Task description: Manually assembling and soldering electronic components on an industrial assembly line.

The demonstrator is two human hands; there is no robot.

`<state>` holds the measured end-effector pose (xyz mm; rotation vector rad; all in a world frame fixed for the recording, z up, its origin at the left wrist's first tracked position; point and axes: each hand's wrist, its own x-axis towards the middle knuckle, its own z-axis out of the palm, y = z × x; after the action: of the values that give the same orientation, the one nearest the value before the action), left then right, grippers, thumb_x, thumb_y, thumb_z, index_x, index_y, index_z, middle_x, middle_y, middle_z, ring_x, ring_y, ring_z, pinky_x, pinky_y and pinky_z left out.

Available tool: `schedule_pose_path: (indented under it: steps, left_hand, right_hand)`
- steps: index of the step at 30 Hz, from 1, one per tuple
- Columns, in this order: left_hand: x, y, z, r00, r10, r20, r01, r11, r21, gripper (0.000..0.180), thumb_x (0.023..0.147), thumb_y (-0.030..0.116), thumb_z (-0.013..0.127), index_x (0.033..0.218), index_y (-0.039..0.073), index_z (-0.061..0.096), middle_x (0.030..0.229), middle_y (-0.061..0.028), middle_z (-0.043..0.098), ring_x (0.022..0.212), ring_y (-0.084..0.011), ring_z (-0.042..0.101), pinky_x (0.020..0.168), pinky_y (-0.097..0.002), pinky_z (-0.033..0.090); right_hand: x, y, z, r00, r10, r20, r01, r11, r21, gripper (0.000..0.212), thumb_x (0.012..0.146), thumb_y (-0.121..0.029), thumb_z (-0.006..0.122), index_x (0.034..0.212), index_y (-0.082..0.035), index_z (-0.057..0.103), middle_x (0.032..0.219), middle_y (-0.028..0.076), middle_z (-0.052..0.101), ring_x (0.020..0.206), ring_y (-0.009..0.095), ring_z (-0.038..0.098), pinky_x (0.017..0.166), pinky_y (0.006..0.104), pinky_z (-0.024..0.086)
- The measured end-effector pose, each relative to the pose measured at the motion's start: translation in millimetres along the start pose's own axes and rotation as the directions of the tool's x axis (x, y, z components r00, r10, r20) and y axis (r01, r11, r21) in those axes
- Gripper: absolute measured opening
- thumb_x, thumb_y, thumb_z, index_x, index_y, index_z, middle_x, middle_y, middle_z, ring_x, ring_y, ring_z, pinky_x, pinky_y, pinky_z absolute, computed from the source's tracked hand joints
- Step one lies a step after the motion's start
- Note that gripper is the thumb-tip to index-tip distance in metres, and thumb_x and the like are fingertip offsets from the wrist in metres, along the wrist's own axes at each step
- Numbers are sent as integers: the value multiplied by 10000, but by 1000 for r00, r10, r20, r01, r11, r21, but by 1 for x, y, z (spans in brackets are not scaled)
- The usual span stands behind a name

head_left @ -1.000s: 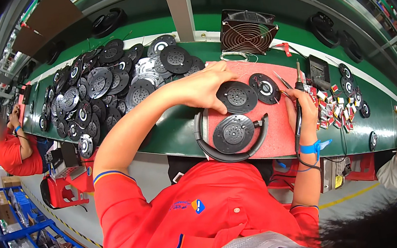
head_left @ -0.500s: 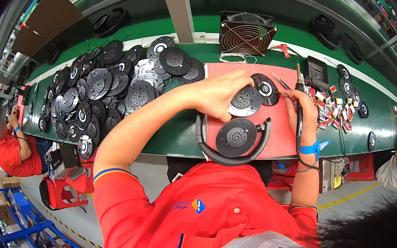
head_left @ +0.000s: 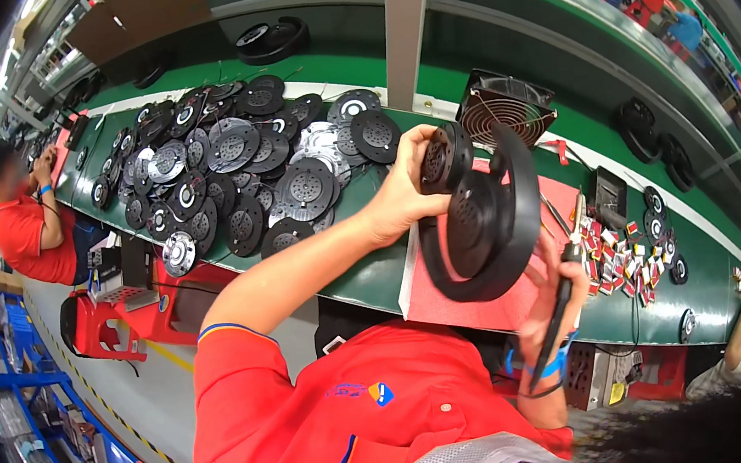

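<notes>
My left hand [head_left: 401, 192] is closed on one round speaker plate of a black headset [head_left: 527, 198], thumb and fingers at the plate's edge. The headset is raised and tilted over a pink mat [head_left: 424, 290], its thick curved headband toward my right. A second dark round plate [head_left: 479, 223] shows inside the band. In my right hand [head_left: 541, 303] a soldering iron [head_left: 561, 305] with a black handle is held, its cord running down past a blue wrist strap [head_left: 553, 362]. The right fingertips are close to the headband; whether they touch it I cannot tell.
A large heap of round speaker plates [head_left: 231, 147] covers the green bench to the left. A black fan [head_left: 503, 109] stands behind the mat. To the right lie small red and white parts [head_left: 619, 261] and a black tray [head_left: 609, 198]. Co-workers sit at both ends.
The headset has come up off the mat and tipped, with my left hand gripping its plate. My right hand has moved down and nearer with the iron. The view has shifted.
</notes>
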<state>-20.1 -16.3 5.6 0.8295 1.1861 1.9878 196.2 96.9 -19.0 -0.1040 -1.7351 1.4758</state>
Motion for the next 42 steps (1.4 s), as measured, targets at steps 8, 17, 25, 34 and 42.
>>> schedule_pose_path:
  steps: [8,17,25,34,42]
  left_hand:
    - [6,-36,38,970,151,-190,-162,986,-44,850,675,-38,722,1337,94,206,1250,-61,388,1208,-177,406,1042,-322,343]
    - [-7,-36,41,995,92,-36,-93,995,-24,1079,621,-65,771,1453,100,104,1337,-69,346,1218,-200,389,1027,-336,345]
    - [-10,-4,12,989,-41,139,17,986,167,487,774,41,719,1223,16,531,1059,-36,630,970,-120,586,890,-282,473]
    - [16,32,-27,951,-227,210,35,754,656,339,792,98,668,1109,-4,602,955,-59,652,843,-119,589,790,-271,489]
    - [49,22,-23,765,-492,416,-131,513,849,455,777,185,718,1190,45,589,1041,-141,671,930,-250,638,853,-342,480]
  right_hand:
    - [18,2,24,939,-318,-133,205,825,-526,545,773,140,613,1192,-95,355,1257,169,456,1145,254,497,1003,380,377]
    - [52,-23,10,839,-516,175,541,754,-373,411,821,165,548,1062,-115,369,1225,316,540,1143,410,560,946,430,462]
    - [45,-17,1,931,-64,-358,56,998,-33,361,866,80,545,1133,-123,411,1272,196,541,981,173,578,746,268,498]
    - [-36,2,13,949,253,-187,-265,963,-43,398,850,58,565,1178,-91,394,1225,154,509,1043,217,555,855,314,477]
    - [12,17,-57,983,-182,26,137,632,-763,247,798,74,647,996,-23,535,859,97,624,812,185,647,691,280,494]
